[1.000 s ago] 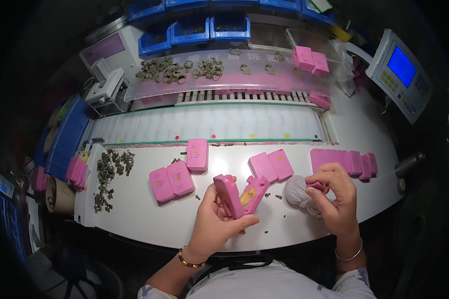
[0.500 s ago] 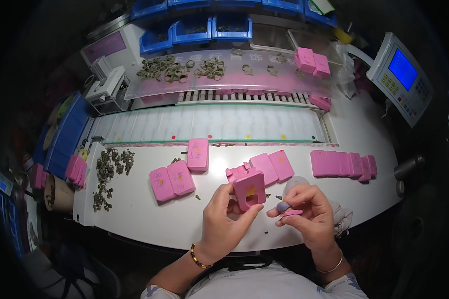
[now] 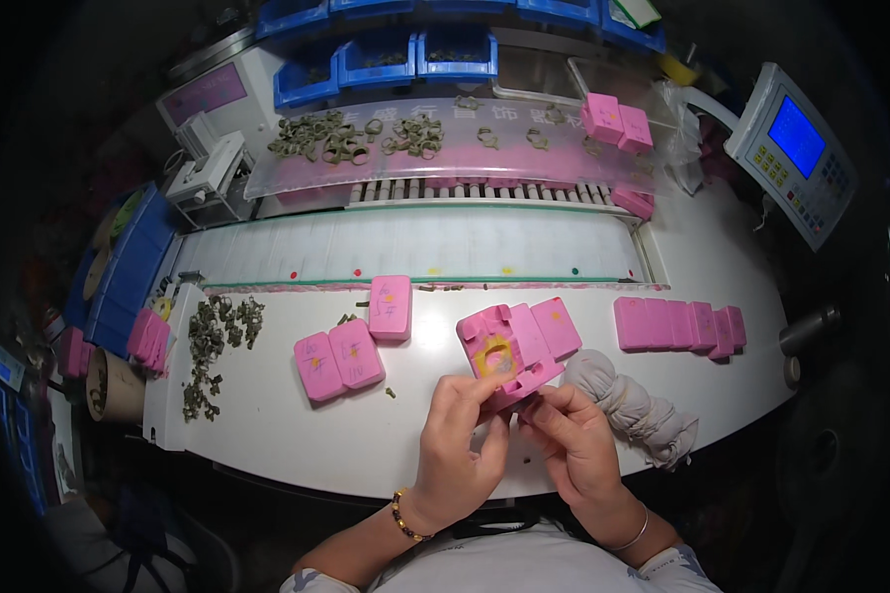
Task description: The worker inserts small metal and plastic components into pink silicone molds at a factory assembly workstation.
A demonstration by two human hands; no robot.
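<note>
Close in front of me, an opened pink rubber mould (image 3: 486,334) shows a yellow-stained, ring-shaped hollow. A smaller pink mould piece (image 3: 538,377) with holes juts out beside it, between my hands. My left hand (image 3: 459,435) pinches the near edge of the mould, its index fingertip by the hollow. At the near right edge, my right hand (image 3: 576,442) is closed, fingertips against the pink piece. A small dark thing shows partly at those fingertips, too covered to name. Behind the mould lie two closed pink mould blocks (image 3: 556,326).
Pink blocks (image 3: 338,364) stand left of centre, others in a row (image 3: 667,324) at right. Small greenish metal pieces (image 3: 208,341) are heaped at left. A twisted whitish cloth (image 3: 641,410) lies beside my right hand. A conveyor belt (image 3: 405,247) crosses behind; its dotted surface has moved.
My hands have come together. The mould block in my left hand has turned and now shows its inside. My right hand has moved left to the mould's edge. The belt's dots have shifted left.
</note>
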